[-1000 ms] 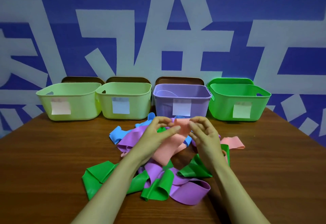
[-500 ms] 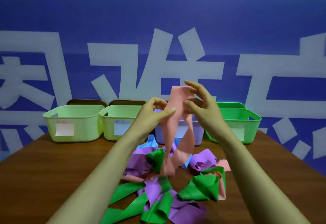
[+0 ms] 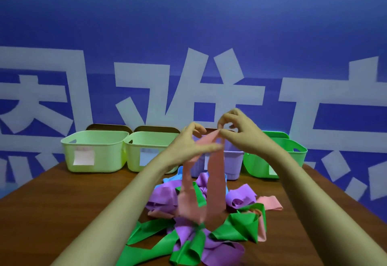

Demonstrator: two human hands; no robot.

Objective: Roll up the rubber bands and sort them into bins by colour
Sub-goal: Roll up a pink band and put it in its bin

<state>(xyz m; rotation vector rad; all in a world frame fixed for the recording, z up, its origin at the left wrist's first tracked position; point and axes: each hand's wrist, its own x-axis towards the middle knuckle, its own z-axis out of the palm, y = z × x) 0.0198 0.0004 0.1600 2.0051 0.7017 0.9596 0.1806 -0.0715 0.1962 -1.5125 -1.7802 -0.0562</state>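
A blue wall (image 3: 188, 24) with large white characters backs a brown wooden table (image 3: 62, 203). Four plastic bins line the table's far edge, each with a paper label on its front: a pale green bin (image 3: 104, 161) nearest the far left corner, a second pale green bin (image 3: 134, 165) just beside it, a purple bin (image 3: 234, 165) and, towards the far right corner, a bright green bin (image 3: 257, 165). A loose pile of rubber bands (image 3: 163, 196) in green, purple, blue and pink sprawls from mid-table to the near edge. Raised above the pile, in front of the purple bin, a pink rubber band (image 3: 216, 182) hangs in two strands, its blurred lower end meeting the pile. The left hand (image 3: 188, 146) and the right hand (image 3: 240, 131) each pinch its top end with curled fingers.
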